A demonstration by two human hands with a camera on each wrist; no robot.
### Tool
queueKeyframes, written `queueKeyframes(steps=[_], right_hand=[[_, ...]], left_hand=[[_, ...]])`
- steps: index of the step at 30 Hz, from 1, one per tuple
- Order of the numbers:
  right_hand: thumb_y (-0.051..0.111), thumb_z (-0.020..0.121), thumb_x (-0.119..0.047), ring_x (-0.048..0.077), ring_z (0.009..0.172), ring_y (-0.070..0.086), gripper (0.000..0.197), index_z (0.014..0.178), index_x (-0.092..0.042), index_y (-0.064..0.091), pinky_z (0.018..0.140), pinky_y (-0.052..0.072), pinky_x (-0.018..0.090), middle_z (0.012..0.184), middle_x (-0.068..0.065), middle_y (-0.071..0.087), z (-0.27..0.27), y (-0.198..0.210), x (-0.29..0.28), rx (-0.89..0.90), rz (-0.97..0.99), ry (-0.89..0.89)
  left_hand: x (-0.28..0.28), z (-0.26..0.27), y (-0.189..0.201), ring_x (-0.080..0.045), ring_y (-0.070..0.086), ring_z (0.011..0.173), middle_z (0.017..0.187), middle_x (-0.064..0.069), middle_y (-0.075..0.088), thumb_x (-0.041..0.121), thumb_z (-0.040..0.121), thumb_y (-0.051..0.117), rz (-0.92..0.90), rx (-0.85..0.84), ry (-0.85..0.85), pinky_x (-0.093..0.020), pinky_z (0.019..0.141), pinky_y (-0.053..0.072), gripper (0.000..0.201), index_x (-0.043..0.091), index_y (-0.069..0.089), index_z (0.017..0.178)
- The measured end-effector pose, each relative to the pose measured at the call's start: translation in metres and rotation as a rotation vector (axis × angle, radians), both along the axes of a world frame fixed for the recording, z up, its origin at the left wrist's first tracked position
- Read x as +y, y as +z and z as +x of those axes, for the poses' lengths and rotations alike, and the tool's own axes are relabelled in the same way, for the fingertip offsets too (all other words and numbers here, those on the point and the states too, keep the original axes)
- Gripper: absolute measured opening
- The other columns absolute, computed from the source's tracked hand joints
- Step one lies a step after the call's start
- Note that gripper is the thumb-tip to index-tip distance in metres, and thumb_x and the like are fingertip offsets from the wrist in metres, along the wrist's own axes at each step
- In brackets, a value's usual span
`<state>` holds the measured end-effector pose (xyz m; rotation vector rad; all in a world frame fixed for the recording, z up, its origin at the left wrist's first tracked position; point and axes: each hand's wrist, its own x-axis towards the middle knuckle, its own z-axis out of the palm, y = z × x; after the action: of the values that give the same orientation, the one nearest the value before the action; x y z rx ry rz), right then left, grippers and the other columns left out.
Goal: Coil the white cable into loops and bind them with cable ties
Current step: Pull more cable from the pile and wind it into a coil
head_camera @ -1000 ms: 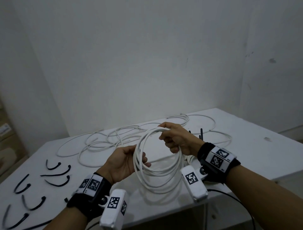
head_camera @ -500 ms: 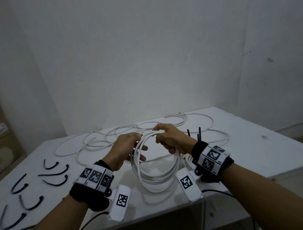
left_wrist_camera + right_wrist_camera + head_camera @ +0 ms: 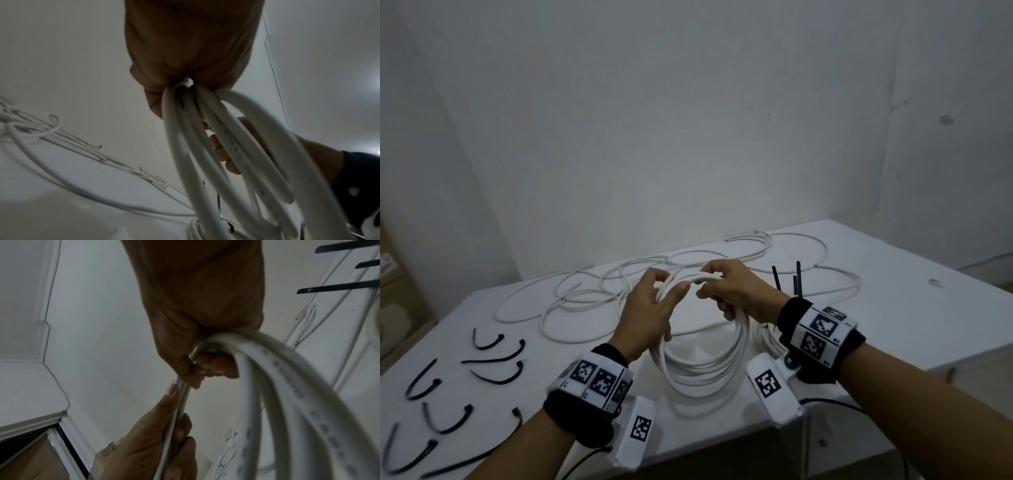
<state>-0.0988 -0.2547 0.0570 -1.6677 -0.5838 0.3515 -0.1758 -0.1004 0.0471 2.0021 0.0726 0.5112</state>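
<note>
— Where's the white cable (image 3: 702, 363) right now?

— A bundle of several loops is held up over the near edge of the white table (image 3: 893, 308), its bottom resting on the tabletop. The rest of the cable trails off in loose curves across the far half of the table.

— Who's got hold of it?

— Both hands, at the top of the coil. The right hand (image 3: 736, 291) has its fingers curled round the bunched strands; the right wrist view shows them wrapped tight. The left hand (image 3: 650, 308) closes on the loops just beside it, thumb across the front, and the left wrist view shows strands running out of its grip.

— And the ties?

— Black cable ties (image 3: 496, 363) lie curved and scattered on the table's left part, well apart from the coil. Three more black strips (image 3: 796, 277) stick up behind the right wrist; what they're fastened to I cannot tell.
</note>
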Motion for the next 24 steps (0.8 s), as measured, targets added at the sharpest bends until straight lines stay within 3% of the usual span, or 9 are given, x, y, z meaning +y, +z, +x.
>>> queueKeyframes(steps=[3,7,10,12,14,17,19,24], right_hand=[[0.067,0.083,-0.006,0.015,0.048,0.044,0.018,0.098,-0.004,0.058,0.043,0.039,0.025,0.061,0.004,0.048,-0.001,-0.002,-0.006,0.016,0.058,0.095],[0.066,0.086,-0.01,0.02,0.054,0.056,0.022,0.104,-0.01,0.054,0.049,0.046,0.029,0.073,0.008,0.058,-0.003,-0.011,-0.009,0.111,0.243,0.051],[0.059,0.092,-0.012,0.017,0.052,0.057,0.014,0.102,-0.017,0.052,0.048,0.046,0.026,0.075,0.005,0.058,-0.01,-0.022,-0.006,-0.09,0.19,-0.061],[0.052,0.094,-0.011,0.013,0.047,0.051,0.014,0.095,-0.025,0.051,0.046,0.043,0.024,0.071,0.002,0.055,-0.012,-0.026,-0.003,-0.231,0.096,-0.134],[0.049,0.095,-0.01,0.012,0.046,0.047,0.017,0.092,-0.027,0.051,0.043,0.041,0.022,0.068,0.001,0.054,-0.01,-0.024,-0.002,-0.259,0.075,-0.171],[0.056,0.092,-0.011,0.014,0.047,0.051,0.01,0.101,-0.015,0.054,0.043,0.042,0.023,0.068,0.002,0.056,-0.008,-0.02,-0.004,-0.18,0.147,-0.127],[0.064,0.089,-0.012,0.018,0.049,0.055,0.023,0.108,-0.008,0.051,0.045,0.045,0.025,0.07,0.004,0.058,-0.009,-0.022,-0.005,-0.053,0.26,-0.101],[0.069,0.083,-0.01,0.023,0.051,0.058,0.032,0.107,-0.009,0.047,0.048,0.05,0.029,0.072,0.01,0.06,-0.018,-0.041,-0.005,0.304,0.455,-0.112]], left_hand=[[0.005,0.001,-0.001,-0.018,0.044,0.035,0.057,-0.001,0.047,0.033,0.093,0.061,-0.04,-0.037,0.0,-0.021,0.036,0.036,0.028,0.009,0.055,0.079],[0.007,0.004,-0.005,-0.017,0.042,0.035,0.059,-0.004,0.044,0.032,0.095,0.059,-0.128,-0.039,0.054,-0.02,0.037,0.034,0.029,0.01,0.054,0.076],[0.009,0.004,-0.005,-0.016,0.044,0.035,0.061,-0.004,0.045,0.031,0.095,0.058,-0.163,-0.005,0.042,-0.02,0.037,0.034,0.027,0.007,0.055,0.083],[0.008,0.003,-0.004,-0.016,0.046,0.037,0.06,-0.003,0.048,0.021,0.093,0.062,-0.137,0.056,-0.029,-0.02,0.036,0.036,0.016,0.007,0.056,0.09],[0.006,0.001,-0.002,-0.016,0.048,0.038,0.061,-0.004,0.049,0.008,0.092,0.059,-0.105,0.11,-0.069,-0.021,0.037,0.038,0.006,0.006,0.056,0.096],[0.008,0.003,0.001,-0.017,0.046,0.037,0.062,-0.002,0.045,0.009,0.095,0.052,-0.168,0.127,-0.054,-0.021,0.038,0.035,0.005,0.005,0.055,0.093],[0.01,0.004,0.002,-0.017,0.044,0.036,0.065,-0.003,0.042,0.012,0.096,0.052,-0.251,0.142,-0.035,-0.022,0.04,0.033,0.009,0.006,0.053,0.09],[0.015,0.006,0.001,-0.014,0.041,0.035,0.061,-0.001,0.04,0.011,0.097,0.049,-0.501,0.172,0.031,-0.022,0.041,0.036,0.005,0.007,0.052,0.097]])
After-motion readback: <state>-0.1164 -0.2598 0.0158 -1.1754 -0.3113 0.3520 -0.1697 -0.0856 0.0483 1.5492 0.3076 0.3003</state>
